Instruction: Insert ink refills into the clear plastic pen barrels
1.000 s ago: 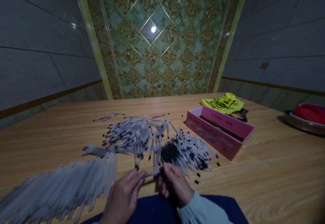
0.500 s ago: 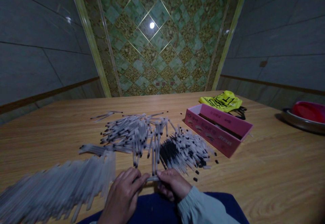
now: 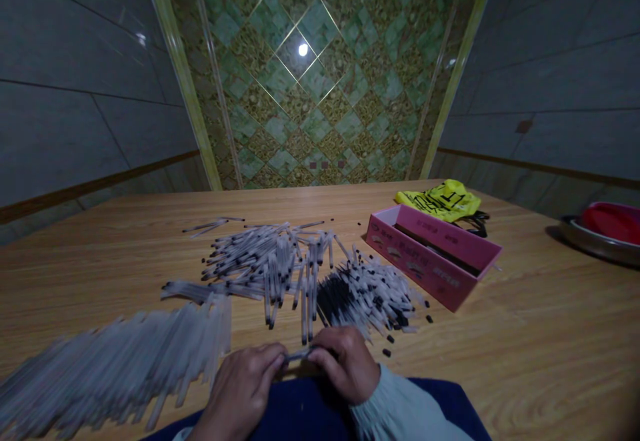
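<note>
At six o'clock, left hand [image 3: 246, 379] and right hand [image 3: 350, 363] pinch opposite ends of one pen barrel [image 3: 298, 355]; judged light, stiff, slippery; ends best hold.

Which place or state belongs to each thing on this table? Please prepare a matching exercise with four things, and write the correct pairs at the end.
Column one
1. the pink box
2. the yellow bundle
3. the red item
4. the left hand

Column two
A. at the right edge of the picture, above a metal rim
B. pinching one end of a slender tube
C. open at the top
D. just beyond the pink box, marked with black print

Right pairs: 1-C, 2-D, 3-A, 4-B
</note>
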{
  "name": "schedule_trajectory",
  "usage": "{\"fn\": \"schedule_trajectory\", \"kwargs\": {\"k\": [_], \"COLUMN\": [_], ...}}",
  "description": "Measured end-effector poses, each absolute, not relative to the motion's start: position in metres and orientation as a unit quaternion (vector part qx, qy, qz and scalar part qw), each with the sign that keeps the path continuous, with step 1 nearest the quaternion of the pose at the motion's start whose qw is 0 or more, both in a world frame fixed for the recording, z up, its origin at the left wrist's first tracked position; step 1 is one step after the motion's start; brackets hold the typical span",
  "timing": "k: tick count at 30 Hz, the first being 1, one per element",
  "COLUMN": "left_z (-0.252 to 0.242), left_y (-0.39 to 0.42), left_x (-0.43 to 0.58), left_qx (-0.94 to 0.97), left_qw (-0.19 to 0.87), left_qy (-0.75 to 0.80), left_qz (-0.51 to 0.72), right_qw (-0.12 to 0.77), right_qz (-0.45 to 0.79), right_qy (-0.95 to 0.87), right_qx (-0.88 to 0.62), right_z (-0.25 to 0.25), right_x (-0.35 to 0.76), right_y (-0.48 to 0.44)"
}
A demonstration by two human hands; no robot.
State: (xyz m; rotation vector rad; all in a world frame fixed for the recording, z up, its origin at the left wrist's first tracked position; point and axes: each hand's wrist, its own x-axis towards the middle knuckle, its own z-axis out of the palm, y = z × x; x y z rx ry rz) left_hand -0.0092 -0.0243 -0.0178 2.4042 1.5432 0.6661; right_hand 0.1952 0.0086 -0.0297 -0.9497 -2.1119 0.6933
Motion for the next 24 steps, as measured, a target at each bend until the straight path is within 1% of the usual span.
{"fn": "schedule_trajectory", "kwargs": {"k": [2,4,5,7,8,10,13,14,16,18,20,24], "left_z": [-0.017,-0.016,-0.016,-0.017,-0.018,-0.02,-0.023,-0.024,-0.024,-0.023,-0.021,-0.019], "left_y": [-0.023,-0.023,-0.023,-0.024,-0.024,-0.024,-0.023,-0.023,-0.023,-0.023,-0.024,-0.024], "left_x": [-0.01,-0.009,-0.008,-0.007,-0.007,-0.007,-0.008,-0.008,-0.008,-0.007,-0.006,-0.006], "left_qx": [0.808,0.802,0.8,0.8,0.803,0.814,0.832,0.836,0.842,0.843,0.839,0.822], "left_qw": [0.169,0.217,0.225,0.196,0.163,0.084,-0.01,-0.03,-0.051,-0.049,-0.029,0.045], "left_qy": [0.519,0.513,0.513,0.52,0.525,0.529,0.513,0.506,0.494,0.49,0.493,0.514], "left_qz": [0.22,0.215,0.216,0.226,0.229,0.227,0.211,0.209,0.21,0.216,0.227,0.241], "right_qw": [0.345,0.331,0.328,0.352,0.371,0.386,0.34,0.322,0.298,0.287,0.304,0.349], "right_qz": [0.177,0.131,0.126,0.158,0.202,0.353,0.605,0.66,0.719,0.73,0.701,0.57], "right_qy": [-0.869,-0.897,-0.9,-0.875,-0.846,-0.76,-0.604,-0.56,-0.505,-0.495,-0.521,-0.631], "right_qx": [-0.308,-0.264,-0.258,-0.292,-0.325,-0.386,-0.392,-0.383,-0.373,-0.374,-0.38,-0.395], "right_z": [-0.024,-0.021,-0.021,-0.022,-0.025,-0.032,-0.045,-0.049,-0.052,-0.051,-0.048,-0.039], "right_x": [0.2,0.203,0.204,0.202,0.199,0.193,0.185,0.184,0.185,0.187,0.189,0.19], "right_y": [0.008,0.008,0.008,0.009,0.009,0.01,0.013,0.015,0.017,0.018,0.017,0.012]}}
